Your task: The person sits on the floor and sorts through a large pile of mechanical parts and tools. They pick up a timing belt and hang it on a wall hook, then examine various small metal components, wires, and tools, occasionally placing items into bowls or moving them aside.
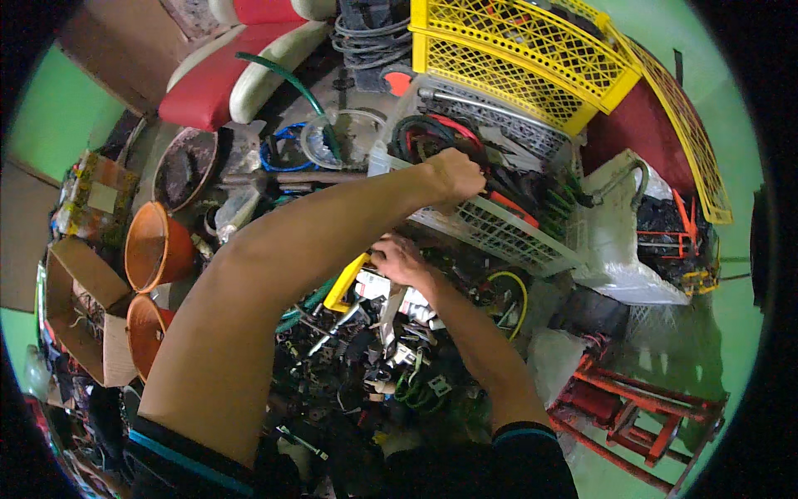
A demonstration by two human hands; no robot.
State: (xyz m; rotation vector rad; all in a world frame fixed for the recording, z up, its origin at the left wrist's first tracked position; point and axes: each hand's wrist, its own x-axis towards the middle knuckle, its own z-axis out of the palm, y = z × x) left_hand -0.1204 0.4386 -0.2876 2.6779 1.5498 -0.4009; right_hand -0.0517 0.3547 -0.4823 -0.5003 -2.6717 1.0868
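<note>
My left arm reaches across from the lower left, over my right arm. My left hand (457,176) is closed in a fist at the near rim of a grey plastic crate (499,233); what it grips, if anything, is hidden. Inside the crate lie black and red cables (453,129), a red-handled tool (511,206) and a metal tube (490,108). Below, my right hand (403,259) has bent fingers around the upper end of a yellow angular piece (342,287). Under this hand are a white box (372,285) and a heap of mixed metal parts (357,358).
Yellow crates (515,62) stand behind the grey one. Orange buckets (156,247) and a cardboard box (83,299) are at left. A white foam box (619,233) and a red metal frame (640,424) are at right. A red-and-white seat (199,96) lies at the back.
</note>
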